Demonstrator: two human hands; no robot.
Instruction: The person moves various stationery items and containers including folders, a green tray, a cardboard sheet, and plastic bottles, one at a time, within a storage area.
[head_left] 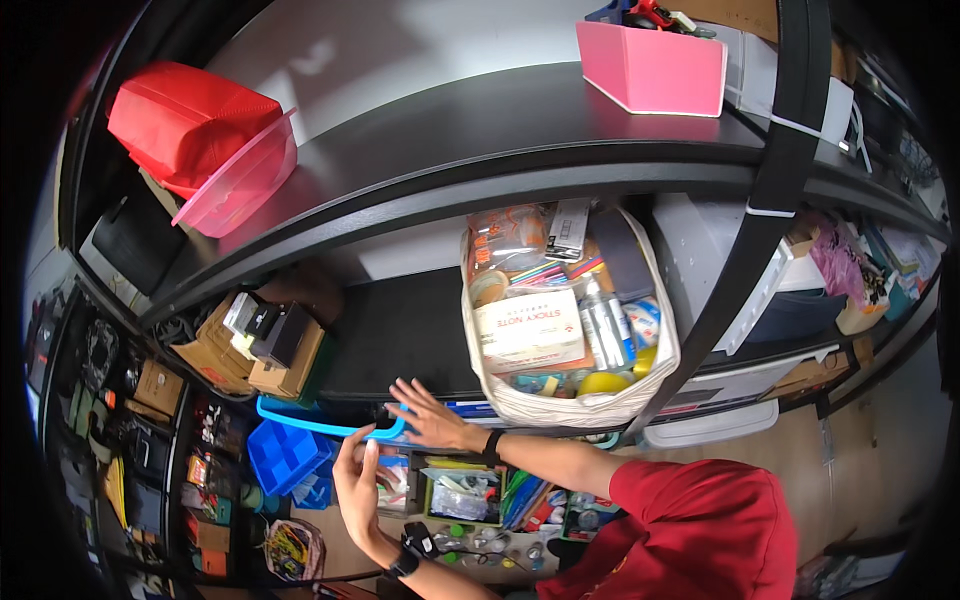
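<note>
Black metal shelving fills the view, its upper shelf (430, 140) carrying a red bag (195, 125) in a clear pink basin (245, 185) at the left and a pink bin (655, 70) at the right. On the lower shelf (400, 330), a pale fabric basket (570, 408) stands right of centre, packed with a white box (530, 330), a clear bottle (605, 325) and other supplies; cardboard boxes (285, 355) sit at the left. Along that shelf's front edge, left of the basket, lies the rim of a blue container (325, 428). My left hand (358, 480) is at its right end, fingers raised and bent; I cannot tell whether they close on the rim. My right hand (430, 415) is just beside it, palm flat and fingers spread apart. Below and to the left is a blue compartment tray (285, 455), and filled bins (462, 492) stand lower down, beyond my left wrist.
</note>
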